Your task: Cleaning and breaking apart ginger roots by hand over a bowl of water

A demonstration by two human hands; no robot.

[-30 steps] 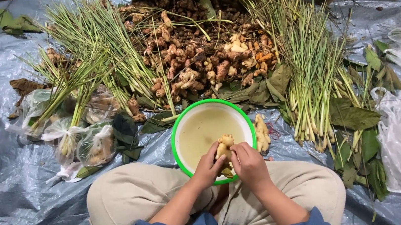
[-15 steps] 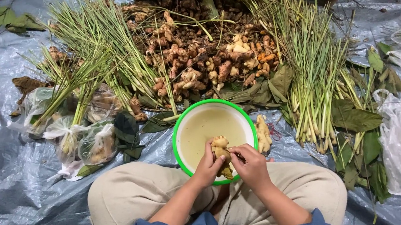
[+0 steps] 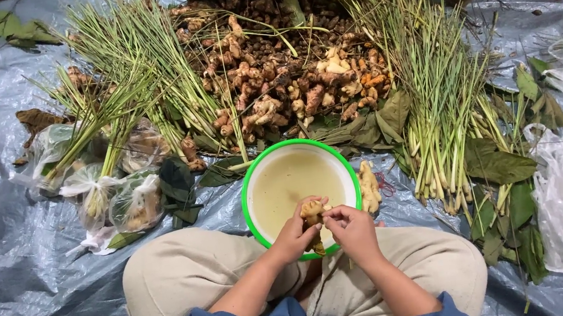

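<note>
Item: ginger root point(image 3: 312, 212), pale and knobbly, held over the near rim of a green-rimmed white bowl point(image 3: 253, 182) of cloudy water, above the lap of a person seated cross-legged on a grey plastic sheet point(image 3: 23, 289). Left hand point(image 3: 294, 232): clenched round the root from the left, thumb on top. Right hand point(image 3: 353, 230): closed against the root's lower right side, fingers curled; whether it holds a small blade cannot be told. Change over the last second: slight; the root has been turned a little in the fingers and both hands sit at the same spot on the rim, so the work on this one piece continues. Adjacent: a cleaned pale root point(image 3: 369, 188) just right of the bowl; heap of unwashed roots point(image 3: 280, 81) beyond it; lemongrass bundles point(image 3: 438, 93) either side; bagged portions point(image 3: 114, 193) to the left; loose green leaves point(image 3: 498, 166) to the right.
</note>
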